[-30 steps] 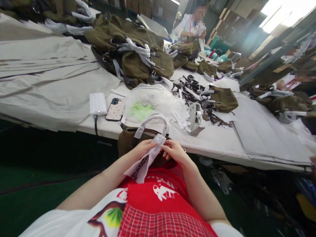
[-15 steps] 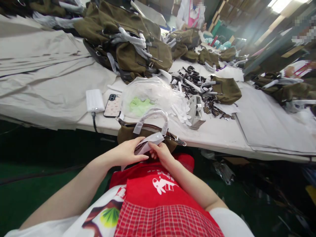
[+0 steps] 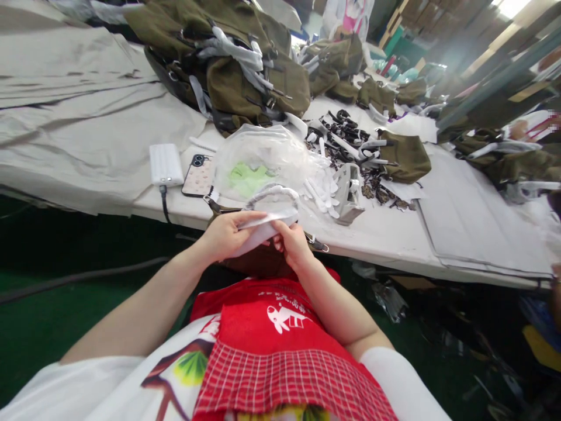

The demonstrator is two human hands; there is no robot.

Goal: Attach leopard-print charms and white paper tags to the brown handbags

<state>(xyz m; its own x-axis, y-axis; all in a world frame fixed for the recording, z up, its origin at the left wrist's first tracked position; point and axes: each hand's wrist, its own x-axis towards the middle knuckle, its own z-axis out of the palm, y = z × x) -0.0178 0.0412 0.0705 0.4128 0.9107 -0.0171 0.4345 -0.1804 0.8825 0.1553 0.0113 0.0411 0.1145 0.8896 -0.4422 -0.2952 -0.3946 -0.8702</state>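
Red cloth apron (image 3: 245, 313) over a white printed shirt (image 3: 127, 392)

A white cartoon figure (image 3: 284, 320) and small white lettering (image 3: 284, 295) mark the apron's plain part; nearer the chest sits a red-and-white checked fabric panel (image 3: 289, 380). The shirt carries a brown-edged print with a green-and-yellow fan shape (image 3: 191, 368). Its plain white sleeves (image 3: 398, 380) are short.

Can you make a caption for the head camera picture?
Left hand and right hand hold a white strip by a bag handle.

Bag workshop, heaped olive bags (image 3: 287, 85), long worktable (image 3: 385, 242), piled dark straps (image 3: 346, 120), stacked boxes (image 3: 427, 17), co-worker (image 3: 344, 23)
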